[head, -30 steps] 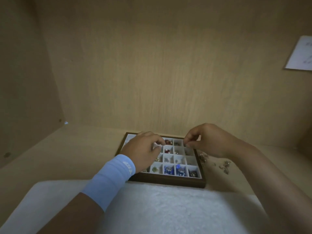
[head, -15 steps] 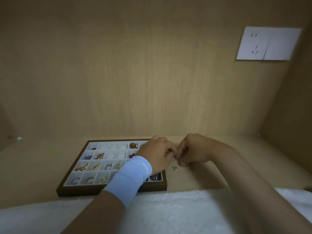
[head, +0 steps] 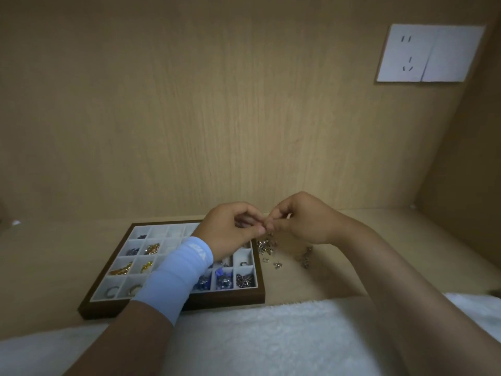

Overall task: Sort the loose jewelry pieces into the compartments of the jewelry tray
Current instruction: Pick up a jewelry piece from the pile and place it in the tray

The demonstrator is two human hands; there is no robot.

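Head view shows your left hand point(head: 230, 230) and right hand point(head: 305, 221) pinched fingertip to fingertip; I cannot tell whether a piece sits between them. They hover over the loose jewelry pieces point(head: 267, 246), just right of the jewelry tray point(head: 230, 298), so compartments lie leftward, nearer your left hand.

A pale wooden desk point(head: 48, 253) is sitting inside a wood-panelled alcove. A white fluffy towel point(head: 271, 335) is lying across the desk's near edge. A white socket plate point(head: 429, 53) is hanging on the back panel point(head: 217, 118), high above the desk's right end.
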